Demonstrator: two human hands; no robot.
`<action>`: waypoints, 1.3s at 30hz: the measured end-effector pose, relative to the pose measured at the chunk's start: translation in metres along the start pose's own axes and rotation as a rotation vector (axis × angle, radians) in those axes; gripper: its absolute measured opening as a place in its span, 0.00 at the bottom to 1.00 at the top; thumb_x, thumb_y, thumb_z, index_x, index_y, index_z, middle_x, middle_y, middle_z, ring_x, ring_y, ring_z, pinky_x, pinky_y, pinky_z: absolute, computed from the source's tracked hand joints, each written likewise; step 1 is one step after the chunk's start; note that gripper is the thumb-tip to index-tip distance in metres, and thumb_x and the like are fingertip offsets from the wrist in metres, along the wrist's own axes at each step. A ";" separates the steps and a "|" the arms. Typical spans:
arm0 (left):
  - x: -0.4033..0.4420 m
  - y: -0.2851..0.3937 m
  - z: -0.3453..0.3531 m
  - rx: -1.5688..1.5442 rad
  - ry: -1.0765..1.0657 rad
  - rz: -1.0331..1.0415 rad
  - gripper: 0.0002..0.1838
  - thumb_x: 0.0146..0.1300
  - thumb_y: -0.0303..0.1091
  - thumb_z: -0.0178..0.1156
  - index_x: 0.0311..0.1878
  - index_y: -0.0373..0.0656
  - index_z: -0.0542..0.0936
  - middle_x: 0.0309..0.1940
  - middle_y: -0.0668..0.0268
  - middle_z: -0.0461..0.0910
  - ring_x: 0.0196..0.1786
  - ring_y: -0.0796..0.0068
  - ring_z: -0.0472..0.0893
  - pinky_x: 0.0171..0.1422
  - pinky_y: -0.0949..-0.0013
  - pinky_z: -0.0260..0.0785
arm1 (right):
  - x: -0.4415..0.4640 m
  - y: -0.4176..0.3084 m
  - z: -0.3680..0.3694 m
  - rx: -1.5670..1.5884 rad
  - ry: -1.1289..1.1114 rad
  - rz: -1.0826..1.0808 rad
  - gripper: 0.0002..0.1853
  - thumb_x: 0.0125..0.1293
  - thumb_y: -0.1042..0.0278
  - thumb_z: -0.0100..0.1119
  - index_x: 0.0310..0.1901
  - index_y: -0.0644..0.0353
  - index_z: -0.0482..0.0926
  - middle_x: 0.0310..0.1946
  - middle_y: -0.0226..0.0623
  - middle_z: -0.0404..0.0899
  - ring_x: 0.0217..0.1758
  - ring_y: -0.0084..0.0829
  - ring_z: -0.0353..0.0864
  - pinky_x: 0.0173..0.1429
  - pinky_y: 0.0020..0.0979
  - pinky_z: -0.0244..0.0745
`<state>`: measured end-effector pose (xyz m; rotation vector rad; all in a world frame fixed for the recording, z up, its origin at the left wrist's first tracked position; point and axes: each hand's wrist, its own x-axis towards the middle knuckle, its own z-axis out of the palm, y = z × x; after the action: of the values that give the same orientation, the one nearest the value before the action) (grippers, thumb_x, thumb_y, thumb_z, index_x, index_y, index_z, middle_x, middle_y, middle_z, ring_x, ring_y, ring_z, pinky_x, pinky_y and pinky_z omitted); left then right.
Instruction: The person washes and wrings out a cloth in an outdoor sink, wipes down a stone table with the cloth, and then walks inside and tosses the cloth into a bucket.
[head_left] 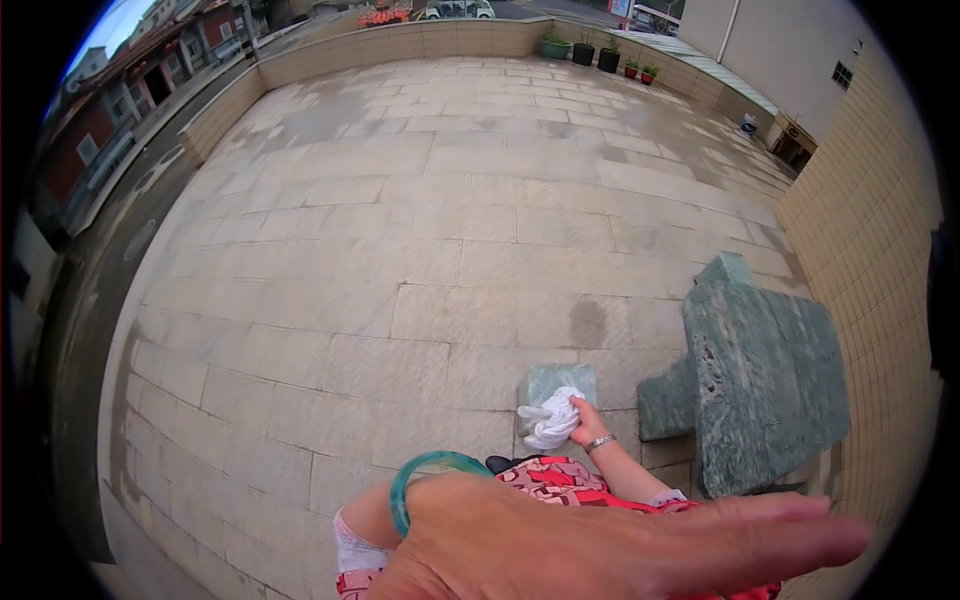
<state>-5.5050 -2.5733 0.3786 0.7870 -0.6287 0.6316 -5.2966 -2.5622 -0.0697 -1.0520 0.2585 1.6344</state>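
My left hand (560, 540) is large and close to the camera at the bottom. Its fingers stretch out flat to the right, with nothing visible in them. A green bangle (402, 490) circles that wrist. Farther down, my right hand (586, 421) grips a bunched white cloth (550, 418), whose exact kind I cannot make out. The cloth hangs over a green stone stool (560, 380) and hides part of its top; whether they touch is unclear. On my right wrist is a silvery band (600, 442). Patterned red clothing (555, 480) shows behind my left hand.
A green stone table (770, 370) stands to the right, beside a tiled wall (880, 240). Pale paving (400, 220) stretches ahead to a low wall (400, 42). Potted plants (608, 58) line the far right, and a street (130, 220) runs along the left.
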 end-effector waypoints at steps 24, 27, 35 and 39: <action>0.005 -0.007 -0.001 0.214 -0.162 0.087 0.52 0.53 0.75 0.35 0.60 0.28 0.56 0.60 0.33 0.51 0.63 0.44 0.60 0.68 0.49 0.43 | -0.001 0.003 -0.003 0.008 -0.078 0.008 0.15 0.63 0.68 0.47 0.50 0.63 0.71 0.50 0.41 0.74 0.55 0.42 0.72 0.62 0.46 0.63; 0.007 -0.014 0.000 0.208 -0.171 0.090 0.52 0.53 0.75 0.34 0.59 0.28 0.57 0.59 0.33 0.52 0.63 0.43 0.60 0.67 0.48 0.43 | 0.003 0.002 -0.011 0.003 -0.085 0.004 0.16 0.63 0.68 0.47 0.51 0.63 0.70 0.50 0.41 0.74 0.55 0.43 0.71 0.62 0.46 0.63; 0.017 -0.018 0.006 0.248 -0.201 0.099 0.52 0.52 0.75 0.33 0.57 0.28 0.59 0.58 0.32 0.54 0.63 0.42 0.61 0.67 0.46 0.42 | 0.007 0.002 -0.006 0.000 -0.087 0.045 0.17 0.63 0.68 0.46 0.52 0.63 0.69 0.53 0.42 0.72 0.56 0.43 0.70 0.63 0.47 0.62; 0.012 -0.016 0.006 0.279 -0.213 0.103 0.52 0.52 0.75 0.32 0.56 0.28 0.61 0.57 0.31 0.55 0.63 0.41 0.61 0.67 0.45 0.41 | 0.002 0.000 0.000 0.000 -0.063 0.019 0.17 0.64 0.67 0.45 0.53 0.63 0.68 0.53 0.43 0.71 0.57 0.44 0.69 0.63 0.48 0.61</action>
<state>-5.4871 -2.5838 0.3832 1.0976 -0.7893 0.7455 -5.2967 -2.5611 -0.0716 -0.9992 0.2268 1.6814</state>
